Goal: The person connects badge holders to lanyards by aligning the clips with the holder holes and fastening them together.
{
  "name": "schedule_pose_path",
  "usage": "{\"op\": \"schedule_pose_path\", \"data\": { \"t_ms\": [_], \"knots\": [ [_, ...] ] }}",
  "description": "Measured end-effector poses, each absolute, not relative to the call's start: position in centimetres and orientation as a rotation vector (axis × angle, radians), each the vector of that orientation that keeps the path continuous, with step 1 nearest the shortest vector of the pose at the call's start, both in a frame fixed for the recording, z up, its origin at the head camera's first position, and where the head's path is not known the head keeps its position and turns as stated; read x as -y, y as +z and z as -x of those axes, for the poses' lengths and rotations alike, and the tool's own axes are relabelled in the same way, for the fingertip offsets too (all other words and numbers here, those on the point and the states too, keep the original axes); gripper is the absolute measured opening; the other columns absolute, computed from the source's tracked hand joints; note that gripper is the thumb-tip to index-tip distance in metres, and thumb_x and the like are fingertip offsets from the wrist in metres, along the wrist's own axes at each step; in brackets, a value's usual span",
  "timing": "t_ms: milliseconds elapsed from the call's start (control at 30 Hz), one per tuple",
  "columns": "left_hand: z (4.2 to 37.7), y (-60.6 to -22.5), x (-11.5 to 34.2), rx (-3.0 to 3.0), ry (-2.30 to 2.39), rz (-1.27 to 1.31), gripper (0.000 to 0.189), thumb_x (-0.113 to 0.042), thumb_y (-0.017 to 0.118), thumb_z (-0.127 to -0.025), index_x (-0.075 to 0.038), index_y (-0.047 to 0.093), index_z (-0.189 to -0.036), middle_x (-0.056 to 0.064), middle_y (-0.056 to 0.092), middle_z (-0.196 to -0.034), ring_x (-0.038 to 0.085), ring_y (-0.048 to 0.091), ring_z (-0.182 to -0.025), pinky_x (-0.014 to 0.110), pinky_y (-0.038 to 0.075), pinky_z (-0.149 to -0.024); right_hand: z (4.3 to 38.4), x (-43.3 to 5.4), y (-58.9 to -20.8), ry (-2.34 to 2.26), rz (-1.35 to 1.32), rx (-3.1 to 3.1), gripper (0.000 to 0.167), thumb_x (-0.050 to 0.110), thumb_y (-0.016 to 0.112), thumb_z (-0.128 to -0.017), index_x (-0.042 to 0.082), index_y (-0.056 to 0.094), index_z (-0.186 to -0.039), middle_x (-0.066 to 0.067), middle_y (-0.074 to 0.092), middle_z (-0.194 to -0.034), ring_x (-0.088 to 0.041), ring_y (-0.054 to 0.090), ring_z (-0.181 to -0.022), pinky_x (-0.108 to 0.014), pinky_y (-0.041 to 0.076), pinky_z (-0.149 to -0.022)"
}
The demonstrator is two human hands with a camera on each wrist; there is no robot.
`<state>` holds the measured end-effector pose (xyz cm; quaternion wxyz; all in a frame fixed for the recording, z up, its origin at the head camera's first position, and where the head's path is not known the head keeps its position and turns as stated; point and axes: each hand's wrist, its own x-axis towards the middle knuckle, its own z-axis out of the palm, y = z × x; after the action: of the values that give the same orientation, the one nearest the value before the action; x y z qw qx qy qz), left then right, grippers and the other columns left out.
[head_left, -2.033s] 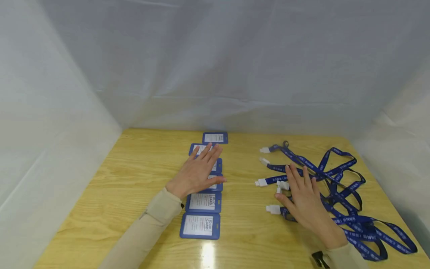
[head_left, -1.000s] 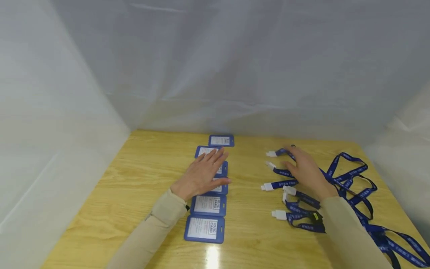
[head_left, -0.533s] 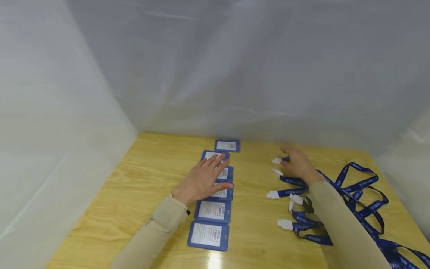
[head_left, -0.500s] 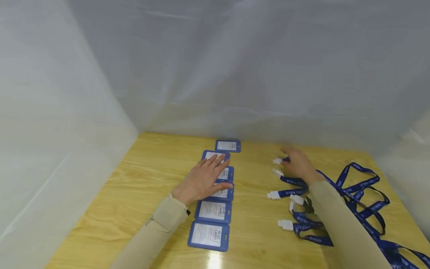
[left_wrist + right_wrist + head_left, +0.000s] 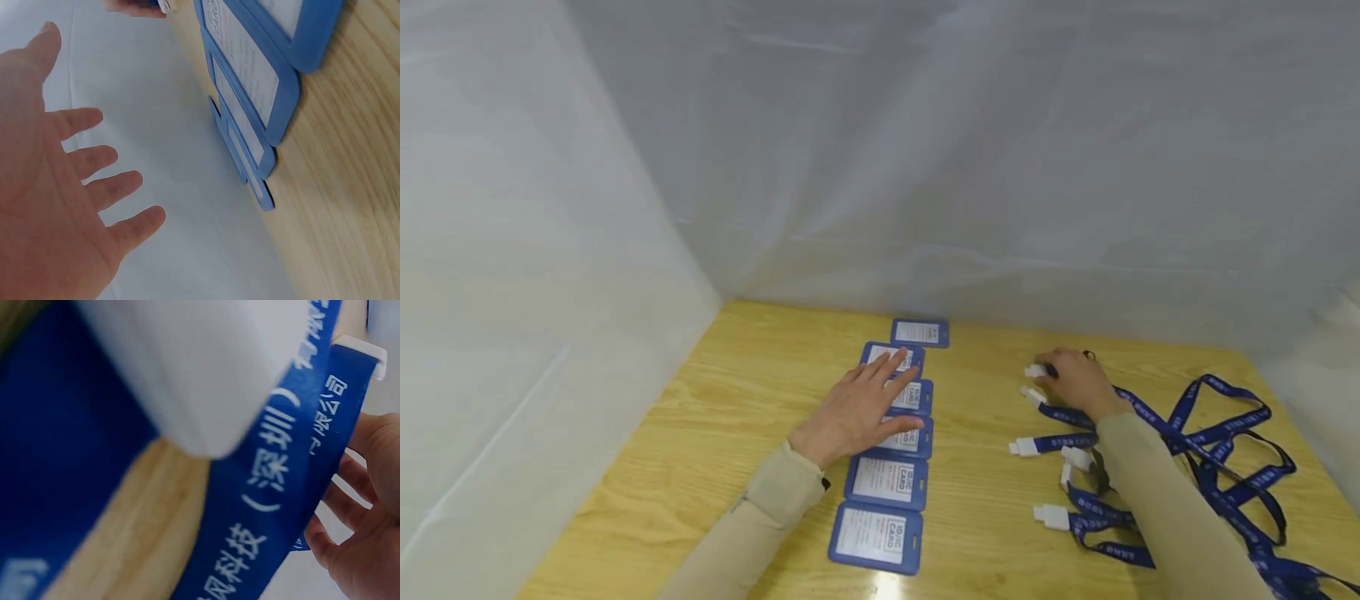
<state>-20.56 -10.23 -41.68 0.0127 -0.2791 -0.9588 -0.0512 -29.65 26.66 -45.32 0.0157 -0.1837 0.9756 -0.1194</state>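
My left hand [image 5: 853, 412] hovers palm down over a column of blue ID badge holders [image 5: 883, 482], fingers spread and holding nothing. In the left wrist view that hand [image 5: 69, 169] stands apart from the badge holders [image 5: 250, 75]. At the far right, my right hand [image 5: 1078, 382] pinches the strap of the farthest blue lanyard just behind its white clip [image 5: 1035, 371]. The left wrist view also catches that lanyard [image 5: 165, 5] at the right fingertips. Close lanyard straps [image 5: 269, 462] partly cover the right hand [image 5: 369, 512] in the right wrist view.
Below the right hand lie more lanyards with white clips [image 5: 1024, 447], their clips facing the badge holders. Tangled lanyard loops [image 5: 1210, 450] spread toward the right edge of the wooden table [image 5: 700, 433]. Pale sheeting [image 5: 880, 150] walls the back and sides.
My right hand has moved from above the middle clips to the farthest lanyard and taken hold of its strap. The left hand stays over the badge holders. The head view has shifted slightly.
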Motion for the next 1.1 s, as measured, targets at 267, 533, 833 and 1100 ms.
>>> {"op": "schedule_pose_path", "data": {
  "t_ms": [267, 533, 833, 1100],
  "knots": [
    [21.3, -41.5, 10.2, 2.984, -0.114, 0.892, 0.075, -0.069, 0.037, -0.099, -0.023, 0.035, -0.158, 0.008, 0.022, -0.168, 0.031, 0.026, -0.153, 0.053, 0.027, -0.123, 29.2, -26.5, -45.0, -0.38, 0.571, -3.091, 0.037, 0.023, 0.069, -0.097, -0.004, 0.068, -0.122, -0.026, 0.068, -0.118, -0.045, 0.065, -0.104, -0.064, 0.053, -0.087],
    [24.2, -40.9, 10.3, 2.979, -0.141, 0.868, 0.074, -0.066, 0.04, -0.1, -0.017, 0.039, -0.156, 0.011, 0.042, -0.158, 0.032, 0.042, -0.144, 0.053, 0.037, -0.118, 29.2, -26.0, -43.8, -0.463, 0.544, -3.123, 0.034, 0.019, 0.065, -0.1, -0.006, 0.066, -0.123, -0.027, 0.068, -0.119, -0.047, 0.064, -0.107, -0.067, 0.049, -0.091],
    [29.3, -40.6, 9.5, 3.029, -0.195, 0.912, 0.054, -0.044, 0.044, -0.108, -0.008, 0.048, -0.148, 0.014, 0.051, -0.149, 0.031, 0.054, -0.133, 0.046, 0.047, -0.111, 29.4, -25.7, -43.0, -0.572, 0.554, -3.129, 0.032, 0.014, 0.067, -0.098, -0.01, 0.066, -0.12, -0.029, 0.067, -0.115, -0.045, 0.064, -0.105, -0.059, 0.053, -0.091],
    [32.8, -42.7, 9.1, 3.107, -0.152, 0.844, 0.06, -0.05, 0.051, -0.103, -0.01, 0.05, -0.148, 0.015, 0.046, -0.154, 0.032, 0.045, -0.141, 0.047, 0.042, -0.116, 29.9, -24.9, -43.0, -0.605, 0.559, -3.114, 0.032, 0.011, 0.067, -0.097, -0.012, 0.065, -0.119, -0.031, 0.068, -0.114, -0.045, 0.064, -0.105, -0.057, 0.054, -0.092]
  ]
}}
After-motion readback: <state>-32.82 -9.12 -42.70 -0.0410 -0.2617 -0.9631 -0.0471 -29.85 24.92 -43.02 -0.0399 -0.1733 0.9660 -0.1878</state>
